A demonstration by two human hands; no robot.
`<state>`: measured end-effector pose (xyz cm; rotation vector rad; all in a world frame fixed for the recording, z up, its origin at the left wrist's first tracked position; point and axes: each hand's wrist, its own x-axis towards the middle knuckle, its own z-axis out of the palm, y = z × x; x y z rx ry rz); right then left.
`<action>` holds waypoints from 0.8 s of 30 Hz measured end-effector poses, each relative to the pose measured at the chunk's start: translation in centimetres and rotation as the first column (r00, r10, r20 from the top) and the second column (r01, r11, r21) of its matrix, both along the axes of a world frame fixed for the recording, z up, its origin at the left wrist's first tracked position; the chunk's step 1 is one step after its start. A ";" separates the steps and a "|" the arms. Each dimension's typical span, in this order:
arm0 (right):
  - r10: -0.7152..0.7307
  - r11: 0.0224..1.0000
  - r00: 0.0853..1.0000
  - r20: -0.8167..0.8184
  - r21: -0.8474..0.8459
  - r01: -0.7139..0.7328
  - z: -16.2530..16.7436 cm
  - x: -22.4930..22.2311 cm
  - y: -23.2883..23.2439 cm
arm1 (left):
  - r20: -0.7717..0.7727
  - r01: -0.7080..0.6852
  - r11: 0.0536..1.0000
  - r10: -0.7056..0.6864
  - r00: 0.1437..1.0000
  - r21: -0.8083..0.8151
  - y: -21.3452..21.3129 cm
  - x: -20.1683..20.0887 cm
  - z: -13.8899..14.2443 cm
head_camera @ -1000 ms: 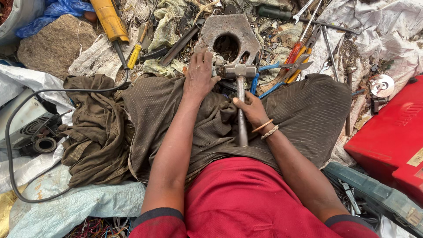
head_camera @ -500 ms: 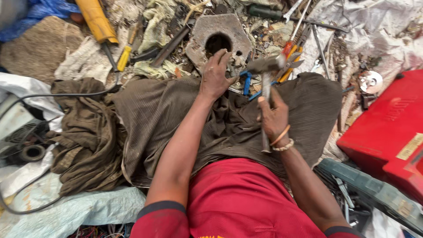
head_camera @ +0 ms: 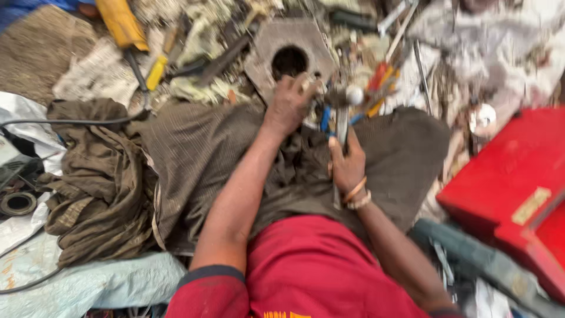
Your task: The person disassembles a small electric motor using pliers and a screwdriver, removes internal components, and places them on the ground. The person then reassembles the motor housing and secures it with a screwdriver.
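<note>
The hammer (head_camera: 343, 126) stands near the middle of the frame, slightly right, its metal head up by the lower right edge of the hexagonal metal block (head_camera: 288, 56) with the round hole, its handle running down toward the lap. The right hand (head_camera: 348, 168) has its fingers wrapped closed around the handle, low on the shaft; bangles sit at the wrist. The left hand (head_camera: 288, 106) rests at the block's lower edge, fingers curled over something small there; blur hides what it pins, and whether the grip is tight I cannot tell.

This looks like the striking step: one hand steadies the work, the other has the hammer raised. The next blow calls for a short, square hit landing clear of the left fingers.

Around it: blue-handled pliers (head_camera: 325, 119) just beside the hammer, brown cloth (head_camera: 194, 153) over the lap, a yellow tool (head_camera: 120, 23) upper left, a red case (head_camera: 512, 188) at right.
</note>
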<state>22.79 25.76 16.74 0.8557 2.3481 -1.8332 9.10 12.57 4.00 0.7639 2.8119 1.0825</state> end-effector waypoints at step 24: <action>0.002 0.962 0.961 0.277 -0.264 0.074 -7.8 -3.1 3.1 | 0.201 0.196 0.906 -0.127 0.971 -0.376 -23.2 -1.6 16.3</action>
